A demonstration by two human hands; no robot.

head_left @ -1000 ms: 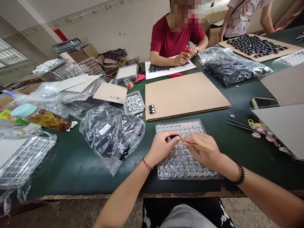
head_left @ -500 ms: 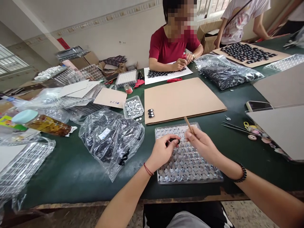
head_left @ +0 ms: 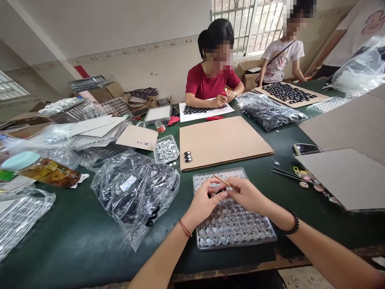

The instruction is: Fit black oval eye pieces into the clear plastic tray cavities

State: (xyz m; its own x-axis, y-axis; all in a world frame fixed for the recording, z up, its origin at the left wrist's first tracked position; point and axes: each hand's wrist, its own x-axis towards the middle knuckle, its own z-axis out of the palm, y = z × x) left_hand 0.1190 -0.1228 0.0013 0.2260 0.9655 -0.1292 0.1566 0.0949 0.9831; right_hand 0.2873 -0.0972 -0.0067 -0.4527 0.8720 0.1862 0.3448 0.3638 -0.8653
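My left hand (head_left: 209, 199) is closed on a small glossy black piece (head_left: 221, 191), mostly covered by the fingers. My right hand (head_left: 245, 194) pinches a thin wooden stick (head_left: 225, 182), and its fingertips meet the left hand at the black piece. Both hands are above a clear plastic tray (head_left: 237, 239) with rows of round compartments, small round silvery pieces in them. Beyond the tray, several black oval pieces (head_left: 187, 157) lie in a short column on the left corner of a brown cardboard sheet (head_left: 225, 140).
Left of the tray lies a clear bag of black pieces (head_left: 135, 192); behind it stands a box of silvery discs (head_left: 166, 149). Tweezers (head_left: 285, 174), loose buttons (head_left: 304, 184) and a phone (head_left: 306, 148) lie right. A co-worker in red (head_left: 210, 84) sits across the green table (head_left: 90, 241).
My right hand has come in to the left hand, bringing the stick over the black piece. The view has tilted up and shifted somewhat to the right.
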